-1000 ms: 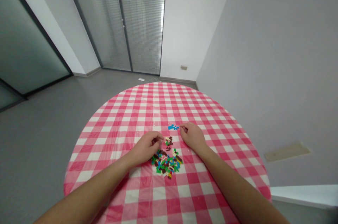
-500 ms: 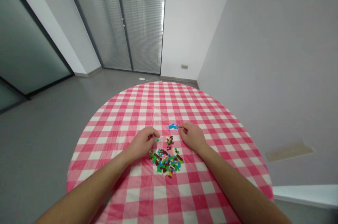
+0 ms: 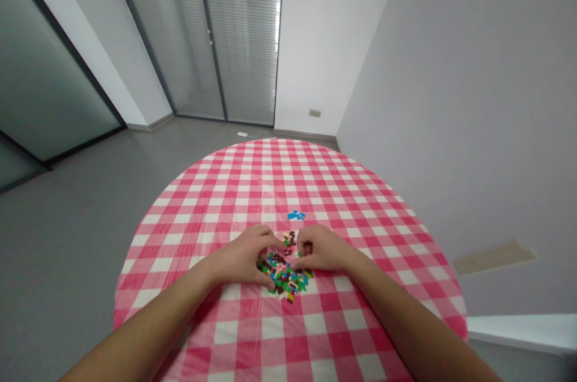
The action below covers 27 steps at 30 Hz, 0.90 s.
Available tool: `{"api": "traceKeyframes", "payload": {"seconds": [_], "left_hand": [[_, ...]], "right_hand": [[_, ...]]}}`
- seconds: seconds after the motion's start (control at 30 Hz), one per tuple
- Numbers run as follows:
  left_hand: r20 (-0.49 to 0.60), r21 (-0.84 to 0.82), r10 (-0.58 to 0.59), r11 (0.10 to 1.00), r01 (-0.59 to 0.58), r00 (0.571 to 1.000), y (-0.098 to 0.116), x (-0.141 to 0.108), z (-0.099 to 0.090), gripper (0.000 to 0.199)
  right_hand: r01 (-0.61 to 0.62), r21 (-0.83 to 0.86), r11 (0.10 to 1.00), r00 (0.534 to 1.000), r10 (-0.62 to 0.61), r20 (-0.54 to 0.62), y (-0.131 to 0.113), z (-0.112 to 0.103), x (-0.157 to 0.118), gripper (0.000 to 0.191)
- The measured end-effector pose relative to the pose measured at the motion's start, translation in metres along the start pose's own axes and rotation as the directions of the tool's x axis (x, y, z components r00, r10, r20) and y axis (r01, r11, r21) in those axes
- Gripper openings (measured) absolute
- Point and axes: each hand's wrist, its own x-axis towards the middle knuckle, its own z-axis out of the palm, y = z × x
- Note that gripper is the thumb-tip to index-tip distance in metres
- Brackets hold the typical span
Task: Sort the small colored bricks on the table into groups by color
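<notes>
A mixed pile of small toy building bricks (image 3: 285,281) in green, blue, brown, yellow and white lies on the checked tablecloth. At its left edge is my left hand (image 3: 246,254), thumb and fingers spread around that side, with nothing visible between them. My right hand (image 3: 322,248) is at the pile's upper right, its fingers curled and the thumb stretched apart from them over the bricks. Between the hands lies a smaller cluster of brown, cream and green bricks (image 3: 289,239). Farther off is a flat group of blue bricks (image 3: 296,215), touched by neither hand.
The round table (image 3: 279,175) wears a red-and-white checked cloth. Beyond its far edge, a white power strip (image 3: 242,134) with a cable lies on the grey floor. A plain wall (image 3: 473,118) rises at the right, and glass partitions with blinds (image 3: 243,39) stand behind.
My right hand has come back from the blue bricks to the pile. My left hand has moved slightly right and nearer, its thumb and fingers now spread wider beside the pile.
</notes>
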Motion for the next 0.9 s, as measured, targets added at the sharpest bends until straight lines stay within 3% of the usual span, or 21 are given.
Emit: {"api": "traceKeyframes", "payload": {"seconds": [0.17, 0.47, 0.57, 0.73, 0.9], "left_hand": [[-0.004, 0.006, -0.018, 1.0, 0.018, 1.0, 0.001, 0.001, 0.002, 0.05], [-0.102, 0.056, -0.077, 0.995, 0.083, 0.992, 0.001, 0.004, 0.004, 0.022], [-0.102, 0.055, -0.074, 0.995, 0.08, 0.992, 0.002, 0.004, 0.002, 0.025], [0.008, 0.051, -0.013, 0.999, 0.013, 1.0, 0.007, 0.003, -0.001, 0.05], [0.004, 0.079, -0.046, 0.996, 0.046, 0.999, 0.009, 0.002, 0.003, 0.055]], "right_hand": [[0.016, -0.088, 0.996, 0.996, -0.008, 0.092, -0.01, -0.002, -0.001, 0.038], [-0.035, -0.198, 0.979, 0.998, 0.044, 0.038, -0.01, 0.003, 0.003, 0.031], [-0.032, -0.164, 0.986, 0.997, 0.043, 0.062, -0.01, 0.0, 0.002, 0.035], [-0.038, -0.143, 0.989, 0.974, 0.069, 0.214, -0.018, -0.005, -0.003, 0.047], [-0.031, -0.176, 0.984, 0.974, 0.069, 0.216, -0.02, -0.004, -0.002, 0.044]]}}
